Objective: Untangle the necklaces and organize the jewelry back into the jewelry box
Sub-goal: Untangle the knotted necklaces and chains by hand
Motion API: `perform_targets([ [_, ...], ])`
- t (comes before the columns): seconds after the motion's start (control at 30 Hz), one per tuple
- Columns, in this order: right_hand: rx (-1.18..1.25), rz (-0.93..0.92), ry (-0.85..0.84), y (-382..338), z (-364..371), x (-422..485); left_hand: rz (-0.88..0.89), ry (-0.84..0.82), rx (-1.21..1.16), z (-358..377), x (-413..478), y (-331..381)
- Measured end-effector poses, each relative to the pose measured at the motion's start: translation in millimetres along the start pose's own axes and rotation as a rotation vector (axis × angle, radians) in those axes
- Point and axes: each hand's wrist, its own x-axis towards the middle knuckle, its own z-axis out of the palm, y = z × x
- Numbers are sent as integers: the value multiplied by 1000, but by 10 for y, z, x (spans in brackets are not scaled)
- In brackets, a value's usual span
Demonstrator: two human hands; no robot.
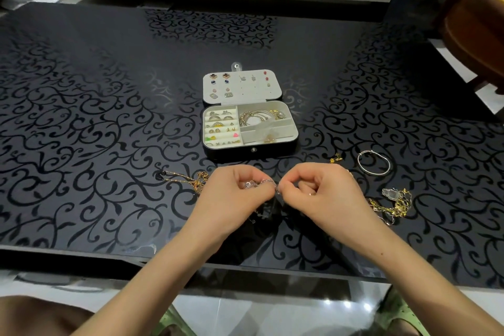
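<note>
A thin silver necklace (pixel 264 184) is pinched between my left hand (pixel 234 196) and my right hand (pixel 317 194), just above the table in front of the open jewelry box (pixel 249 121). Part of the chain dangles below the fingers. The box has earrings pinned in its lid, rings in the left slots and gold bangles in the upper right compartment. A gold chain (pixel 185 179) lies left of my left hand. A tangled gold heap (pixel 392 206) lies right of my right hand, with a silver bangle (pixel 374 162) behind it.
The black glass table (pixel 95 117) with a scroll pattern ends in a front edge close to my forearms. A small gold piece (pixel 336 158) lies beside the bangle. A brown chair (pixel 474 33) stands at the far right. Pale cabinets run along the back.
</note>
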Motion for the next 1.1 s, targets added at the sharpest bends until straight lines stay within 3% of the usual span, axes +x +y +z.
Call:
perform_targets([
  [0.43, 47, -13, -79, 13, -11, 4, 38, -72, 41, -68, 7, 42],
  [0.77, 368, 118, -133, -88, -54, 47, 105, -98, 212, -81, 5, 18],
  [1.1, 344, 198, -50, -93, -7, 80, 114, -7, 326, -63, 7, 53],
])
